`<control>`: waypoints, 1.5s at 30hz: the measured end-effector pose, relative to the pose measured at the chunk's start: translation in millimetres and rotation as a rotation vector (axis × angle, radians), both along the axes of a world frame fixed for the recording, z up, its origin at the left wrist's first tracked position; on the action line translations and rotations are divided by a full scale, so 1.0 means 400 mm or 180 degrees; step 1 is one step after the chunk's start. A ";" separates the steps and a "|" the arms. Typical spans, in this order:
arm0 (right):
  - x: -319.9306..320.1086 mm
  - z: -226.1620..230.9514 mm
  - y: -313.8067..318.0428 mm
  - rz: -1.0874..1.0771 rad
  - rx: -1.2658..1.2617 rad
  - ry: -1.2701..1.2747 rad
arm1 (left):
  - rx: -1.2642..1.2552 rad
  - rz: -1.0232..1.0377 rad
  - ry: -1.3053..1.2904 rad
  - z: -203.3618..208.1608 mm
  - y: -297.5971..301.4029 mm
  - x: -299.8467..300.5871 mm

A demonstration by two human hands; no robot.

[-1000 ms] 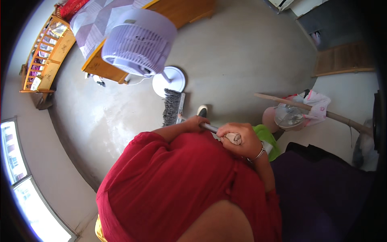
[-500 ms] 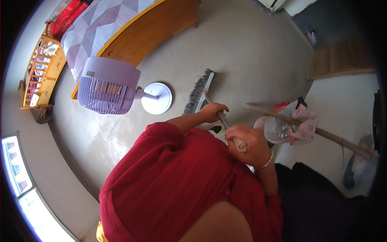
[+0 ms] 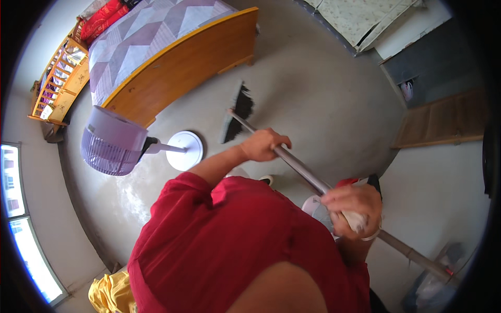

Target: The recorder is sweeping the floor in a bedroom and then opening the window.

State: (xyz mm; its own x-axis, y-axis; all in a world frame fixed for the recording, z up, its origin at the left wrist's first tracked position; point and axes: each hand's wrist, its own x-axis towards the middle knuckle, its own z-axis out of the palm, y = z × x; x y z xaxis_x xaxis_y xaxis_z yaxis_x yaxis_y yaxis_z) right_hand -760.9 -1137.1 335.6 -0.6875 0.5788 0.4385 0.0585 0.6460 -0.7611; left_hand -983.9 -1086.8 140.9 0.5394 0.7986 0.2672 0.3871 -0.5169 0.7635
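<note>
Both my hands are wrapped round the grey handle of a push broom [image 3: 302,169]. My left hand [image 3: 263,145] grips it partway down the shaft, nearer the head. At the pale top end, my right hand [image 3: 355,206] closes round the handle. The broom head [image 3: 239,112], with dark bristles along its right side and a pale back, is out over the grey floor and looks slightly blurred. Whether the bristles touch the floor I cannot tell. A bamboo-like pole [image 3: 417,256] passes behind my right hand, which hides part of it.
A lilac fan [image 3: 114,141] on a round white base [image 3: 185,151] stands left of the broom. Beyond is a wooden bed [image 3: 193,68]. A bin [image 3: 315,209] sits by my right hand. Right lies a wooden panel [image 3: 438,120]; a patterned cloth cover [image 3: 360,21] hangs far right.
The broom head has shifted left and turned, its bristles now on the right instead of the left. My right hand has moved right and down; my left hand has moved slightly left.
</note>
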 end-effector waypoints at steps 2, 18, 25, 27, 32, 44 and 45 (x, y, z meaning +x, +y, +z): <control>0.013 -0.069 0.082 0.0097 -0.0314 0.0161 | -0.0155 0.0117 0.0256 -0.051 0.064 -0.032; -0.099 -0.537 0.624 -0.0002 -0.2716 -0.0360 | -0.1802 0.2042 0.1620 -0.562 0.384 -0.077; -0.005 -0.431 0.867 -0.0265 -0.2281 -0.0471 | -0.1798 0.1783 0.1286 -0.476 0.679 0.072; 0.030 -0.408 0.902 -0.0365 -0.1879 -0.0461 | -0.1722 0.1747 0.1208 -0.469 0.746 0.132; 0.118 -0.310 0.989 -0.0536 -0.1462 -0.0736 | -0.1268 0.1567 0.0578 -0.445 0.900 0.309; 0.429 -0.010 1.199 0.0839 0.0048 -0.0922 | -0.0144 0.1113 0.0035 -0.166 1.077 0.636; 0.456 0.022 1.219 0.1140 0.0131 -0.0792 | -0.0211 0.1091 -0.0235 -0.116 1.069 0.655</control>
State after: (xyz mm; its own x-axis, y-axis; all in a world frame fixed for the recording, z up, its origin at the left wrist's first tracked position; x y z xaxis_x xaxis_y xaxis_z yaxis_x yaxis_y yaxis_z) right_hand -578.6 -649.4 344.3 -0.9294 0.2700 0.2518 0.0035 0.6884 -0.7253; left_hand -721.9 -659.0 94.3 0.2183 0.9466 0.2371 0.4720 -0.3151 0.8234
